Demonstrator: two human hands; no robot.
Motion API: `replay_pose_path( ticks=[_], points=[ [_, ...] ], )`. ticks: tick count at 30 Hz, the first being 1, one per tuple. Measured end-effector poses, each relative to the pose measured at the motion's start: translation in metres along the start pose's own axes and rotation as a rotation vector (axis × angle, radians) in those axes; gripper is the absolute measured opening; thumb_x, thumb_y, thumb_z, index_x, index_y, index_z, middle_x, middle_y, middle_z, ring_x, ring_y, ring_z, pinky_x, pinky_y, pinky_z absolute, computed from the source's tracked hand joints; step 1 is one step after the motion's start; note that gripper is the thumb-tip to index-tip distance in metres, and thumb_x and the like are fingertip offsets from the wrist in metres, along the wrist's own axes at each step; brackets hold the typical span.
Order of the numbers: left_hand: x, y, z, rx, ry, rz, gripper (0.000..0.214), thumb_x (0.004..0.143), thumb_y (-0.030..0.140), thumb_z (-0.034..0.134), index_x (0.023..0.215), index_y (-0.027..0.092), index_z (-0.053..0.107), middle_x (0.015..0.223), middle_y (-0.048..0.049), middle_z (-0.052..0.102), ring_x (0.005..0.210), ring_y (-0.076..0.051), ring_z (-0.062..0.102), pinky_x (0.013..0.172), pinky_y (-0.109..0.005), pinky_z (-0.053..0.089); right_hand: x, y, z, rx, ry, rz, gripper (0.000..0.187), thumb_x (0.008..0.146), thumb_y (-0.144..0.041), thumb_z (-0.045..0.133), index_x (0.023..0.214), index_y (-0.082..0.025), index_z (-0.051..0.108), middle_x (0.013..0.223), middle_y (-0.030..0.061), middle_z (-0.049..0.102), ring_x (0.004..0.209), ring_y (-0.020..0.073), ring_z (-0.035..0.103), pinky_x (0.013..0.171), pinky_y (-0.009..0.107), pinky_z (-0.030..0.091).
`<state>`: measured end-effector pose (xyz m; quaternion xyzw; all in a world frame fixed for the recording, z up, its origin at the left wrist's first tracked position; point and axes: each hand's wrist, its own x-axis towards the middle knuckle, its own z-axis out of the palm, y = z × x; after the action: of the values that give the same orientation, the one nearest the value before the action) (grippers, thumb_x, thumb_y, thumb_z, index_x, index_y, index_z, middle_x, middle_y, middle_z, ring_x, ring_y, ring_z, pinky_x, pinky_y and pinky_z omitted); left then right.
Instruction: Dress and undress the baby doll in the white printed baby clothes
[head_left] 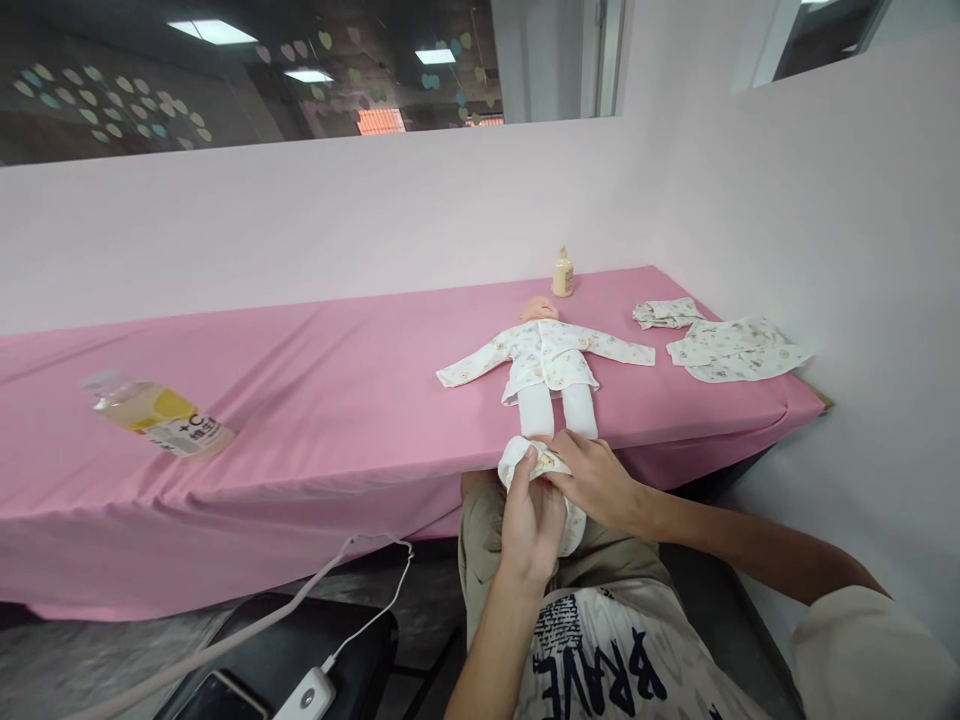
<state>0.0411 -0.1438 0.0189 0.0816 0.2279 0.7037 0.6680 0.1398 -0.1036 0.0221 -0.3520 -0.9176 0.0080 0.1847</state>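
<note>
near the desk's front edge, left hand and right hand, half-curled, hold 1 printed baby garment at the doll's legs.

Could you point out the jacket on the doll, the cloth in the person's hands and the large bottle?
Jacket [547,355]: head view, on its front.
Cloth [548,460]: head view, on its patterned upper part.
Large bottle [169,418]: head view, midway along its body.

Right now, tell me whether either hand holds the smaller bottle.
No, the smaller bottle stands on the pink cloth, while the left hand and right hand hold patterned fabric.
</note>
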Motion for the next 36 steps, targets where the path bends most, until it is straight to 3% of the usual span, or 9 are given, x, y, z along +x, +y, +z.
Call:
replay_pose_path(
  ticks=[6,11,15,18,21,24,30,33,36],
  points=[
    [-0.006,-0.004,-0.003,0.249,-0.018,0.032,0.016,0.078,0.016,0.069,0.093,0.015,0.066,0.101,-0.0046,0.068,0.105,-0.016,0.061,0.098,-0.026,0.046,0.009,0.014,0.006,0.531,0.135,0.292,0.015,0.079,-0.015,0.051,0.092,-0.02,0.057,0.078,-0.0006,0.061,0.069,0.0148,0.055,0.061,0.024,0.04],
    [-0.021,-0.006,-0.01,0.325,-0.039,0.044,0.027,0.077,0.015,0.07,0.103,0.018,0.065,0.114,-0.0055,0.066,0.125,-0.018,0.052,0.107,-0.026,0.039,0.019,0.028,0.004,0.807,0.143,0.359,0.013,0.071,-0.016,0.051,0.083,-0.019,0.055,0.076,-0.0034,0.059,0.07,0.0139,0.052,0.063,0.024,0.038],
    [-0.023,-0.013,-0.021,0.43,0.041,0.199,0.044,0.081,0.027,0.068,0.123,0.023,0.057,0.136,-0.0061,0.054,0.135,-0.02,0.042,0.111,-0.028,0.035,0.034,0.047,0.016,0.953,0.119,0.419,0.014,0.07,-0.019,0.051,0.083,-0.018,0.056,0.076,-0.0033,0.056,0.072,0.0143,0.052,0.065,0.026,0.039],
    [-0.013,-0.02,-0.031,0.566,0.131,0.303,0.05,0.083,0.037,0.065,0.128,0.024,0.049,0.139,-0.0086,0.05,0.132,-0.022,0.046,0.107,-0.032,0.04,0.046,0.057,0.022,0.938,0.166,0.431,0.013,0.069,-0.019,0.05,0.081,-0.018,0.055,0.074,-0.0037,0.053,0.071,0.0141,0.05,0.065,0.026,0.038],
    [0.001,-0.025,-0.037,0.691,0.169,0.394,0.061,0.079,0.037,0.069,0.131,0.027,0.04,0.144,-0.0088,0.042,0.131,-0.022,0.045,0.102,-0.031,0.044,0.056,0.06,0.021,0.828,0.179,0.354,0.01,0.07,-0.019,0.051,0.079,-0.018,0.055,0.074,-0.0034,0.053,0.07,0.0136,0.049,0.064,0.026,0.036],
    [0.014,-0.026,-0.039,0.873,0.215,0.508,0.073,0.074,0.034,0.073,0.133,0.026,0.032,0.143,-0.0109,0.038,0.13,-0.021,0.044,0.103,-0.031,0.043,0.063,0.063,0.018,0.711,0.137,0.262,0.003,0.072,-0.02,0.053,0.073,-0.018,0.051,0.069,-0.0045,0.049,0.065,0.0118,0.044,0.061,0.025,0.032],
    [0.035,-0.021,-0.048,1.163,0.286,0.602,0.074,0.074,0.029,0.069,0.135,0.022,0.028,0.137,-0.0145,0.033,0.123,-0.023,0.045,0.099,-0.035,0.045,0.066,0.076,0.026,0.612,0.04,0.219,0.016,0.077,-0.031,0.062,0.078,-0.017,0.054,0.073,-0.0027,0.053,0.067,0.0126,0.046,0.06,0.026,0.034],
    [0.037,-0.019,-0.06,1.361,0.226,0.659,0.068,0.072,0.013,0.061,0.134,0.024,0.034,0.134,-0.0119,0.036,0.127,-0.023,0.041,0.103,-0.038,0.041,0.059,0.075,0.028,0.552,0.105,0.198,0.019,0.079,-0.032,0.063,0.092,-0.017,0.059,0.089,0.0023,0.06,0.08,0.016,0.054,0.071,0.029,0.041],
    [0.032,-0.012,-0.069,1.553,0.172,0.722,0.065,0.073,0.014,0.06,0.133,0.024,0.037,0.132,-0.0117,0.037,0.128,-0.025,0.038,0.105,-0.043,0.038,0.037,0.07,0.025,0.561,0.293,0.201,0.023,0.083,-0.033,0.06,0.101,-0.019,0.059,0.103,0.006,0.06,0.096,0.0189,0.057,0.085,0.033,0.043]
  ],
)
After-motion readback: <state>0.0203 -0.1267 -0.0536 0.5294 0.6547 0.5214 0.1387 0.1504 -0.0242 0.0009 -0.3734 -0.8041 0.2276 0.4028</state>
